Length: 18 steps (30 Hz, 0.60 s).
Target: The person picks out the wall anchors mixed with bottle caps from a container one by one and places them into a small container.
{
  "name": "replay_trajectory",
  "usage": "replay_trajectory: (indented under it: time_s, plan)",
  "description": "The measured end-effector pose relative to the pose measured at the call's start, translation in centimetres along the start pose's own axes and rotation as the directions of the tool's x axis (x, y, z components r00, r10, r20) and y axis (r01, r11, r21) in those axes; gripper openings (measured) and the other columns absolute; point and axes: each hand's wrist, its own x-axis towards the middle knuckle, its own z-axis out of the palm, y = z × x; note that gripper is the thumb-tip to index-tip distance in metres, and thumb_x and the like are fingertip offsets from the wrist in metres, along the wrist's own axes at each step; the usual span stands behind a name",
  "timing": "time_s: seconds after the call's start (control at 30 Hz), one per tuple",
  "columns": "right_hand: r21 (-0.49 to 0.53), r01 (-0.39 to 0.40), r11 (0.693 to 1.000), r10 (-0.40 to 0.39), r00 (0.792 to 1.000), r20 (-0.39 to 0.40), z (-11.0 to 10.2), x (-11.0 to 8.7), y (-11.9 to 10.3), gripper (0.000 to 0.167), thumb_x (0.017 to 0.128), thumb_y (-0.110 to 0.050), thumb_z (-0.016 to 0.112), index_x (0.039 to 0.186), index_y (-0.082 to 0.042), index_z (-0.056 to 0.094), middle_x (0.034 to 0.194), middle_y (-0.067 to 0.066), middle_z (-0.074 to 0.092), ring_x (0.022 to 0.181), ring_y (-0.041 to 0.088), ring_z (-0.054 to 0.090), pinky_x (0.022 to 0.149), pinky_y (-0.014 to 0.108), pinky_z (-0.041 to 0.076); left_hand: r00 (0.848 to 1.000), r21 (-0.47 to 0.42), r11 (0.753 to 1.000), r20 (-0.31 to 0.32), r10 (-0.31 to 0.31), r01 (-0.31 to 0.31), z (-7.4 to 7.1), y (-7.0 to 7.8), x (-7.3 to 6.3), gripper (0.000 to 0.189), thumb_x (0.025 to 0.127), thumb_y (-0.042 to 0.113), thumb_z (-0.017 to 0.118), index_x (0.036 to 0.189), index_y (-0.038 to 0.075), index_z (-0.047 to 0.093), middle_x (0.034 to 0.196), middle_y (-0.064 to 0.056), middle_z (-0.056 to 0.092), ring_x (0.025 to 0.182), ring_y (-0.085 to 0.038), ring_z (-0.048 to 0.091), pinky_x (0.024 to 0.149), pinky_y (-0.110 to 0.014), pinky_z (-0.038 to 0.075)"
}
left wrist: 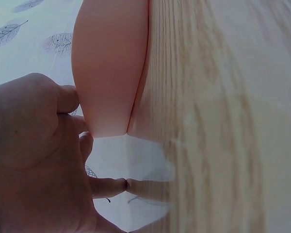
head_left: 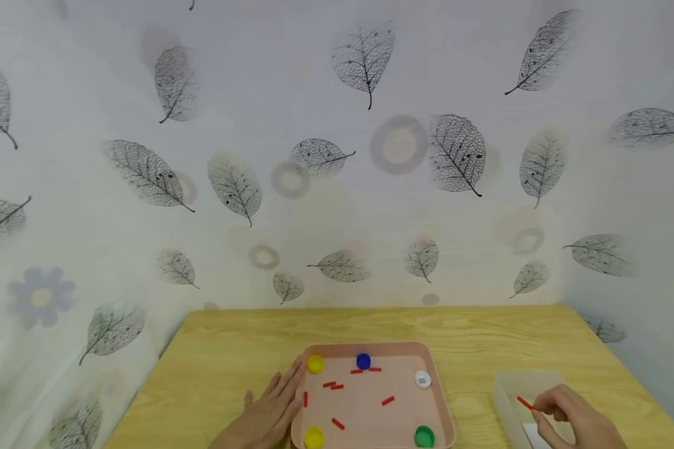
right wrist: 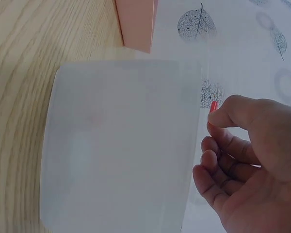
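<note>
My right hand (head_left: 578, 416) pinches a small red stick (head_left: 525, 403) between thumb and index finger, above the translucent white box (head_left: 505, 408). In the right wrist view the red stick (right wrist: 213, 107) pokes out past the thumb, and the other fingers curl loosely. My left hand (head_left: 266, 408) rests with straight fingers against the left side of the pink tray (head_left: 444, 405). Several red sticks (head_left: 338, 424) lie scattered in the tray. Round caps sit near its edges: two yellow (head_left: 314, 364), one blue (head_left: 363, 361), one white (head_left: 423, 379) and one green (head_left: 424, 436).
The tray and the box stand side by side on a wood-grain table (head_left: 230, 349), with a strip of table between them. Something white and flat (head_left: 533, 435) lies in the box. Behind the table rises a wall (head_left: 337, 206) with a leaf pattern.
</note>
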Motion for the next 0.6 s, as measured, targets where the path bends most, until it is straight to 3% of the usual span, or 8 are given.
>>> replay_trajectory:
  time_s: [0.6]
  plan:
    - [-0.034,-0.034,0.999,0.034,0.999,0.014,-1.0,-1.5,1.9,0.044,0.062,0.012,0.086,0.083,-0.019,0.064,0.082,-0.025,0.05,0.068,-0.008,0.048,0.058,0.008,0.042,1.0,-0.034,0.999,0.011,-0.029,0.029,0.1,0.1,-0.1,0.063,0.111,0.052,0.027,0.167,0.027,0.012,0.172,0.002,0.009,0.15,-0.047,0.025,0.09,-0.094,0.003]
